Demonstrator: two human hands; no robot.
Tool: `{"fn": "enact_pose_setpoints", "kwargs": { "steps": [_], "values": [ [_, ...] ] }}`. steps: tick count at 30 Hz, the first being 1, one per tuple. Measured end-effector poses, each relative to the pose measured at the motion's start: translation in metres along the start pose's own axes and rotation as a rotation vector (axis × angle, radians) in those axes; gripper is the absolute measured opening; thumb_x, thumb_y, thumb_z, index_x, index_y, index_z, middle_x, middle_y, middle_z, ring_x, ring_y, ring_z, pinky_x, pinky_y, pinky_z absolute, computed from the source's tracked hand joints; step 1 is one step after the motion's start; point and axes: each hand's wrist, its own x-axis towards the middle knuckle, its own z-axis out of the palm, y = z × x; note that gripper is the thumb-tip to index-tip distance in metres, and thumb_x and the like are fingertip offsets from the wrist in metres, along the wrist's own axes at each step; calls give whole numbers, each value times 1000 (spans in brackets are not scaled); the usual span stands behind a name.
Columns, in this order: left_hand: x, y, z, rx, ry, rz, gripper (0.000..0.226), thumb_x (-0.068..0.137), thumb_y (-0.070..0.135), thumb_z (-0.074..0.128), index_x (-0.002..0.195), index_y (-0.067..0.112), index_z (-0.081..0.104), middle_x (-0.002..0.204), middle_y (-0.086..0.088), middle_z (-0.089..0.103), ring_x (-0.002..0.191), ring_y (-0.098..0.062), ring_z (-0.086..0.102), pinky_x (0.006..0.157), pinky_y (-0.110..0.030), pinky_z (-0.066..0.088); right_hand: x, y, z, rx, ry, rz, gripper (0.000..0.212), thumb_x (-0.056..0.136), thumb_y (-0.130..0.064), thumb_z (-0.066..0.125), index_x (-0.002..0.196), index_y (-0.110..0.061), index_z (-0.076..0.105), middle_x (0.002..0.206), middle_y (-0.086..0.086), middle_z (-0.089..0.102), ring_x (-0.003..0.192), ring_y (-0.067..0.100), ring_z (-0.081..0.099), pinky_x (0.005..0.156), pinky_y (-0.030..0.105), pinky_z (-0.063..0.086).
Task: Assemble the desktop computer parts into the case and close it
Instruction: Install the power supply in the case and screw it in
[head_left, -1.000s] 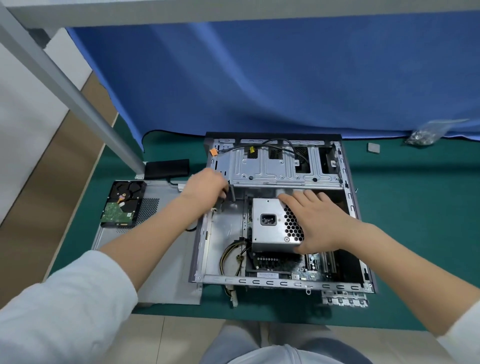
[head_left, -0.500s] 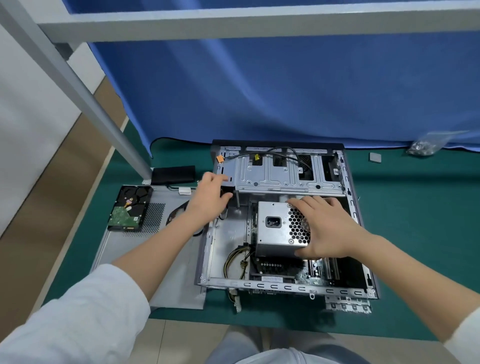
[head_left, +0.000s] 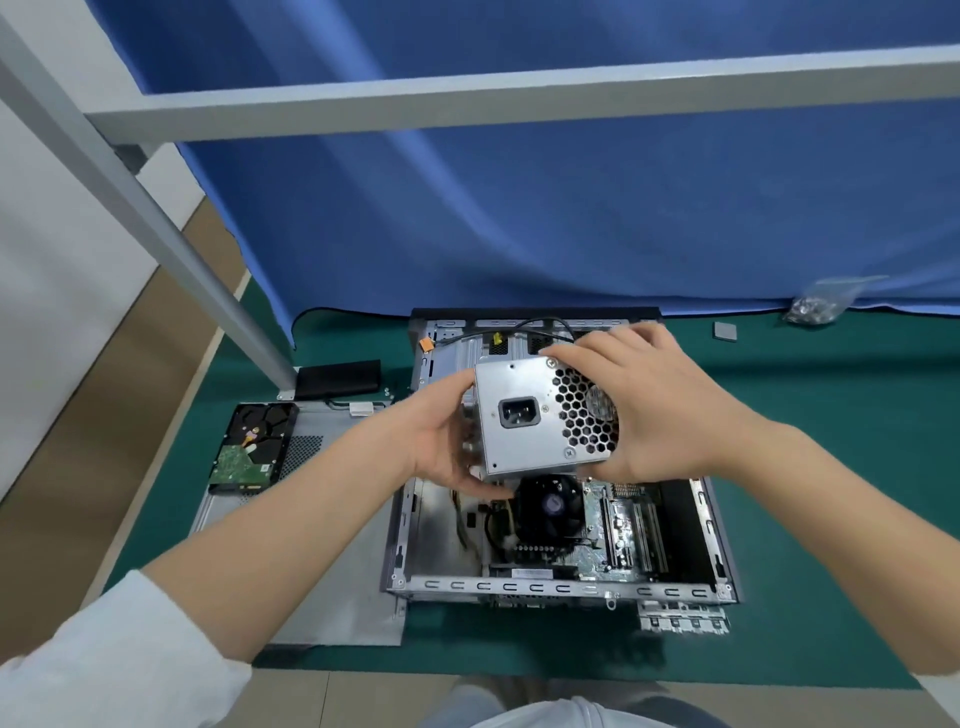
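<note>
Both hands hold the power supply (head_left: 540, 418) above the open case (head_left: 566, 584): your left hand (head_left: 441, 441) cups its 9 o'clock edge from below with curled fingers, and your right hand (head_left: 654, 405) wraps its 3 o'clock edge over the honeycomb grille. The unit hangs tilted over the middle of the case, directly above the CPU fan (head_left: 550, 506) and motherboard (head_left: 618, 525), with the socket face towards you.

Judged hazards:
- A slip would drop the metal box onto the fan or the memory slots; your hands grip edges only.
- Loose wiring (yellow leads show at 7 o'clock of the fan) could be pinched beneath the unit as it seats.
- A tilted descent may catch the drive cage (head_left: 467, 358) at 12 o'clock.

The hard drive (head_left: 252, 447) is not yet mounted and lies on the side panel (head_left: 332, 597) at 9 o'clock on the counter (head_left: 831, 467).
</note>
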Motion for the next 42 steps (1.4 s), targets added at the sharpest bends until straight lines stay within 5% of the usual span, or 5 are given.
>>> {"fn": "enact_pose_setpoints", "kwargs": {
  "steps": [18,26,32,36,42],
  "values": [
    [-57,25,29,-251,42,217,67,68,47,72,126,19,54,131,-3,55,96,-31,61,72,-48,54,-3,4,-54,-170,441,-248,80,70,-55,66,136,-13,50,120,2,58,102,25,56,109,52,26],
    [-74,25,38,-239,112,422,71,57,47,78,114,9,61,79,-9,61,54,-28,65,61,-39,54,-10,12,-61,-141,465,-261,93,67,-65,71,139,-17,38,127,3,54,116,23,50,108,48,30],
    [-82,32,32,-183,195,657,75,60,50,75,122,11,58,91,-5,63,76,-23,66,55,-35,54,-6,28,-79,816,348,235,53,79,-77,44,126,-53,44,124,-29,50,125,-4,41,96,19,34],
    [-84,31,30,-68,136,801,92,52,51,74,132,10,54,117,-16,60,103,-30,60,79,-46,56,5,44,-69,1634,-96,579,53,78,-61,58,114,-24,68,118,1,67,111,25,63,83,38,51],
    [-77,21,25,183,-12,904,68,54,48,67,111,11,63,103,-12,62,89,-28,59,80,-39,50,8,33,-57,1690,-261,449,44,66,-56,76,99,-27,75,110,4,71,96,22,70,70,31,57]
  ]
}}
